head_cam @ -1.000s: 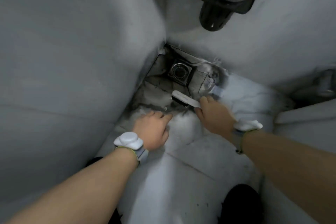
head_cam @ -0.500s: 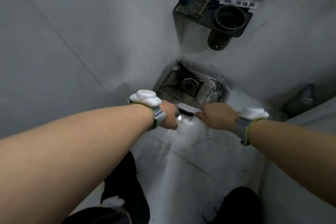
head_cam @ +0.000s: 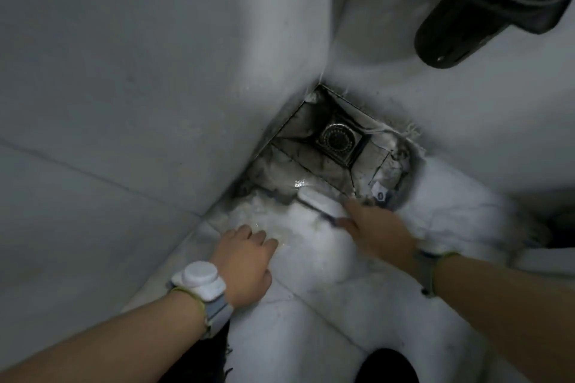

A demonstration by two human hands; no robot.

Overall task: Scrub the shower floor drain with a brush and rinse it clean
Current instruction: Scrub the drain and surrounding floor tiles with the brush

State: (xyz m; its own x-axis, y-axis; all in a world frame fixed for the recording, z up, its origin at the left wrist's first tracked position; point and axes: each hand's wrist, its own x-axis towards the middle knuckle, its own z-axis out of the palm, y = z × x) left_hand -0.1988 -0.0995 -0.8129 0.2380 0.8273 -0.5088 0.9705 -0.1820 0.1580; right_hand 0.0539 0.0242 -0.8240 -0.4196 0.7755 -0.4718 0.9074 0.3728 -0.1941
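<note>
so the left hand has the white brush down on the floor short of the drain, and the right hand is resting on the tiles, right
Not quite: the hands are swapped. In the head view the right hand holds the white brush on the floor short of the drain, and the left hand rests empty on the tiles.

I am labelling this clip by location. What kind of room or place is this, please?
Most likely the corner of a tiled shower or bathroom. A round metal floor drain sits where two pale tiled walls meet, the floor around it looks wet, and the right hand holds a scrubbing brush.
</note>
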